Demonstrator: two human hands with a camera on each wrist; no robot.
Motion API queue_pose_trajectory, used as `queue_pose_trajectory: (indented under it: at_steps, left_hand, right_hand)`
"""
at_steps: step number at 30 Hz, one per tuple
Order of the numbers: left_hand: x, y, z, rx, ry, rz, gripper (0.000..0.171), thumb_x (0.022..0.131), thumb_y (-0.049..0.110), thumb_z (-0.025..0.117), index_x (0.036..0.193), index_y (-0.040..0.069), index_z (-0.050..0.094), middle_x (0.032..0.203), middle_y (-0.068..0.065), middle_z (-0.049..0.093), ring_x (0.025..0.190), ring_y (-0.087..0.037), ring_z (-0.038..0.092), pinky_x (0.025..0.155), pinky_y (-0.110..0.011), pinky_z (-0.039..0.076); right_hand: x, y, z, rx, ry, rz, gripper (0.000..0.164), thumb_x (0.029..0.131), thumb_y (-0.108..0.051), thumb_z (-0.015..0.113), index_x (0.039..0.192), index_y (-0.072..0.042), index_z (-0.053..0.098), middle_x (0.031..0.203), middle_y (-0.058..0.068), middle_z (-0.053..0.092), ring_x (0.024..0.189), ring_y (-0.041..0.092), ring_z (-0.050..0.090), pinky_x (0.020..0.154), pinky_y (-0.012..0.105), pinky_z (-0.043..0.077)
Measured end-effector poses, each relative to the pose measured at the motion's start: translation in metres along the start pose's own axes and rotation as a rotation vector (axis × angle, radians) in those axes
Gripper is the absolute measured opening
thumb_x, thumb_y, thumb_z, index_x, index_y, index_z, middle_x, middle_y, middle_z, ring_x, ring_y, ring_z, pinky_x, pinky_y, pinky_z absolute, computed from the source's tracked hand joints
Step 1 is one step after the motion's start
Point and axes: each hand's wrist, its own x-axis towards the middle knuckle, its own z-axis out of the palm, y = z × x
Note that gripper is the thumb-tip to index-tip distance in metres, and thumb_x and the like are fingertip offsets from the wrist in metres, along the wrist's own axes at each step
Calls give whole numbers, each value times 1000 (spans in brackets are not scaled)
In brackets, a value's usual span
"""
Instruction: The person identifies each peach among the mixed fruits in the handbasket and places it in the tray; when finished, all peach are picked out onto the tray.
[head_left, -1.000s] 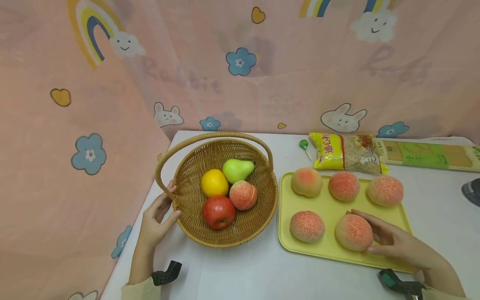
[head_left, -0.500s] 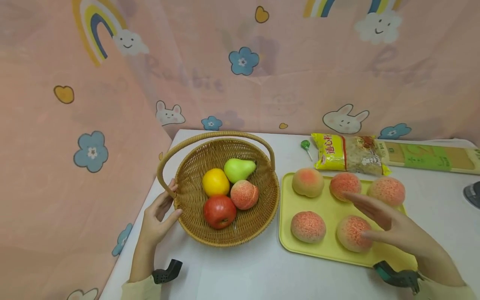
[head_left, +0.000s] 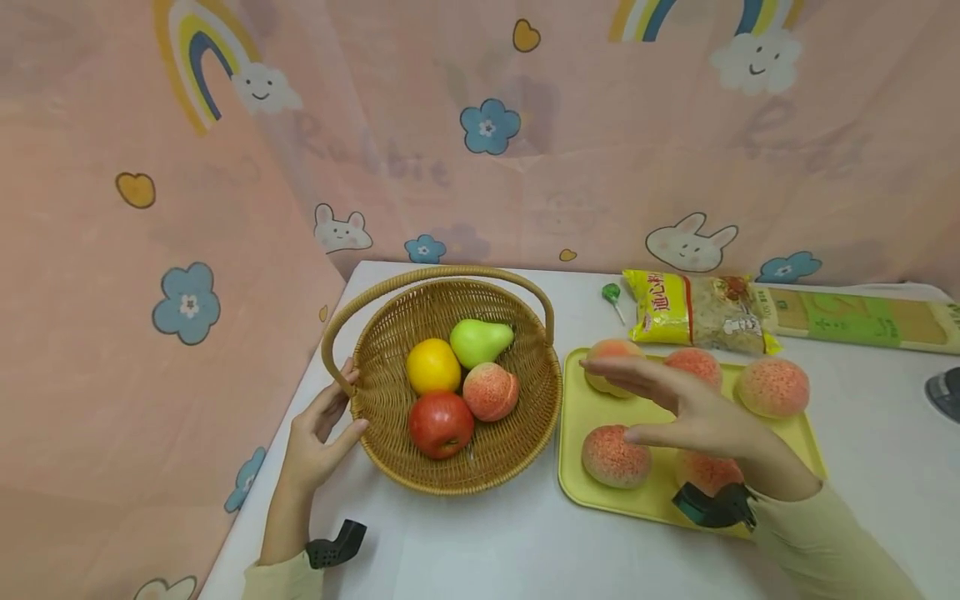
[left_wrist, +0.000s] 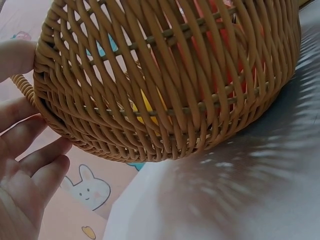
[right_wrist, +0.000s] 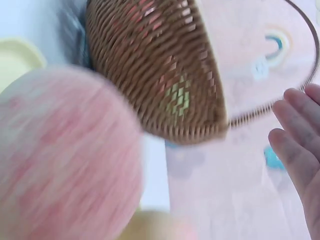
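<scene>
A wicker basket (head_left: 457,479) with an arched handle stands left of centre in the head view. In it lie a yellow round fruit (head_left: 432,367), a green pear (head_left: 482,342), a red apple (head_left: 441,424) and a peach (head_left: 491,392). My left hand (head_left: 318,442) holds the basket's left rim by the handle's foot, thumb and fingers spread along it. My right hand (head_left: 697,417) hovers with extended fingers above a yellow tray (head_left: 573,487) of several peaches, partly covering some. Among these, one peach (head_left: 617,457) sits below the thumb tip. The right wrist view shows a large, blurred peach (right_wrist: 70,155).
Behind the tray lie a yellow pasta bag (head_left: 697,310), a long flat pack (head_left: 855,317) and a green lollipop (head_left: 611,293). A dark object (head_left: 943,392) stands at the right edge. A pink patterned cloth (head_left: 525,183) hangs behind the table.
My right hand has let go of the front right peach, lifted away and moved left across the tray, its fingers extended. The left hand has stayed on the basket.
</scene>
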Motion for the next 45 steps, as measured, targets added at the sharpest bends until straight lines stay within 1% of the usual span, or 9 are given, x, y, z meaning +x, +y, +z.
queue_pose_trajectory:
  at_steps: [4,8,11,14,20,24,33,39,45]
  left_hand:
    - [0,3,1,4,5,15,61,73,-20,61,131,-12,46,146,-28,35,134,-12,43,106,-20,37]
    - [-1,4,1,21,-3,-24,61,75,-18,62,133,-10,46,148,-25,34,135,-10,41,107,-19,37]
    - [-1,3,1,33,-13,-54,61,75,-17,63,133,-9,46,149,-24,33,135,-9,40,107,-18,37]
    - [-2,3,1,44,-19,-57,61,76,-16,63,134,-8,46,149,-24,34,136,-10,40,107,-17,37]
    - [0,3,2,28,-26,-49,62,76,-17,63,135,-8,45,149,-23,34,137,-13,39,108,-19,36]
    - [1,3,3,21,-27,-46,62,75,-18,63,134,-8,45,149,-23,34,136,-13,40,108,-20,37]
    - [3,6,4,21,-17,-20,61,75,-18,63,133,-10,46,148,-25,34,135,-12,40,107,-20,37]
    - [3,5,4,14,-7,-11,62,74,-20,63,133,-10,46,147,-26,34,136,-14,40,107,-21,37]
    - [2,3,3,-3,-10,4,62,74,-21,61,133,-11,45,147,-28,34,136,-15,40,108,-22,37]
  right_hand:
    - [30,-7,3,-14,-80,-25,72,83,-3,69,146,-13,35,149,8,38,137,6,35,111,16,32]
    - [61,-14,7,-41,-153,-43,70,84,-10,71,145,-11,36,149,7,40,137,13,37,112,25,35]
    - [82,-19,11,-68,-196,-36,69,85,-17,71,144,-11,38,148,6,42,136,18,40,112,36,37]
    - [102,-21,15,-79,-245,-2,69,84,-26,72,143,-14,39,147,3,43,135,19,41,113,41,36]
    - [132,-16,23,-73,-331,28,67,84,-18,72,141,-7,41,146,8,43,136,24,40,114,41,33]
    - [147,-13,27,-85,-368,31,64,84,-13,71,140,-3,41,146,11,43,137,25,38,114,43,34]
    - [172,-8,35,-167,-447,96,62,84,-22,70,138,-5,45,142,9,48,134,25,41,113,43,34]
    - [179,-6,35,-231,-528,154,61,85,-22,68,138,-3,45,142,9,48,132,29,43,111,45,37]
    - [182,-13,35,-238,-545,137,63,84,-26,69,139,-3,45,142,9,48,132,28,43,111,45,37]
